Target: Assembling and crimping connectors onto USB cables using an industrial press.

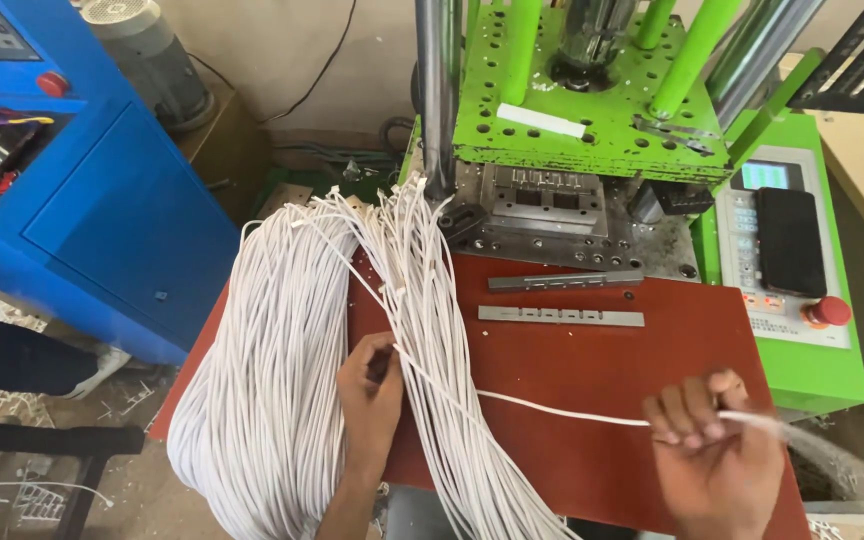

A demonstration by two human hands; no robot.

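The left hand rests with fingers curled into the big bundle of white cords draped over the left edge of the red surface. The right hand is closed around a single white cord, stretched taut across the surface from the bundle. Two grey metal bars lie near the green machine.

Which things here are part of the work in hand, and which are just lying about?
In hand:
left hand on the white cord bundle
right hand pulling a single white cord
red work board

Lying about:
two metal bars
black phone
blue machine
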